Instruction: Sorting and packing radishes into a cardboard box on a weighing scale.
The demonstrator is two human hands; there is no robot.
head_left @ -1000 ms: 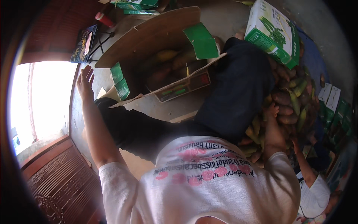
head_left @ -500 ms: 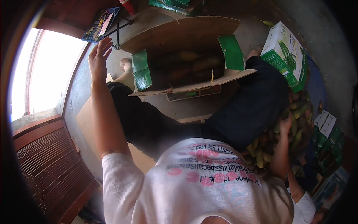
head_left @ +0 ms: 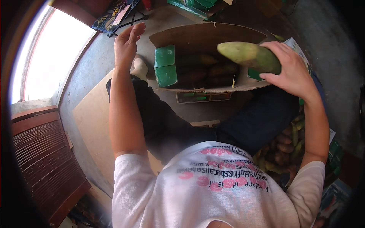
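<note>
My right hand (head_left: 291, 66) is closed round the thick end of a large green fruit (head_left: 247, 54), shaped like a long mango with a yellowish-brown blush. The fruit lies nearly level over the right side of an open cardboard box (head_left: 207, 34), its tapered end pointing left. Inside the box, several similar brownish and green fruits (head_left: 222, 70) lie in shadow. My left hand (head_left: 127, 43) is raised beyond the box's left side, holding nothing, with its fingers stretched out. Green flaps (head_left: 165, 65) stand up at the box's left end.
Under the box's near edge sits a scale (head_left: 203, 97) with a lit green display. A pile of similar fruits (head_left: 283, 146) lies by my right leg. A printed carton (head_left: 292, 45) stands behind my right hand. Upper left is a patterned tray (head_left: 110, 19); lower left, a brown slatted wooden panel (head_left: 45, 163).
My right hand has come up from the pile to the box with a green fruit in it. My left hand stays raised, and the view has shifted a little.
</note>
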